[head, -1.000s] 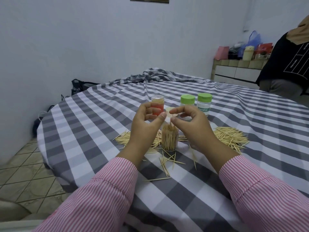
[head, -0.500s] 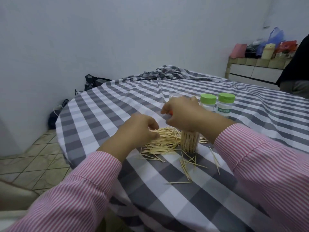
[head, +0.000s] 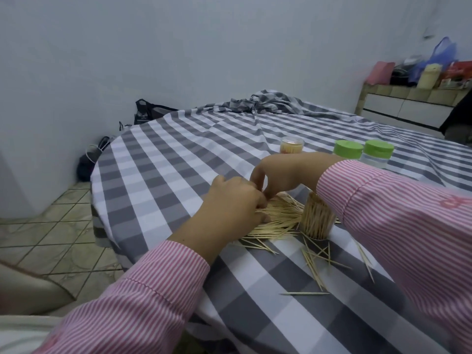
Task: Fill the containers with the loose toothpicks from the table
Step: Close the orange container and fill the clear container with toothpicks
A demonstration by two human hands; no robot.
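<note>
Head view: our left hand [head: 235, 200] and right hand [head: 281, 172] meet over the toothpicks [head: 278, 221] on the table [head: 163, 159], fingers curled, pinching some together. Just beside stands the open jar [head: 318, 221], nearly full, seemingly to receive them.

- Tabletop [head: 163, 172]: covered by a grey-and-white checked cloth, bunched into folds at the far edge.
- Toothpick pile [head: 278, 221]: lies loose on the cloth, beside the open container.
- Open container [head: 318, 219]: upright, packed with toothpicks.
- Scattered toothpicks [head: 316, 261]: spread nearer the viewer.
- Two green-lidded containers [head: 364, 152]: upright, side by side.
- Clear-lidded container [head: 291, 146]: left of them.
</note>
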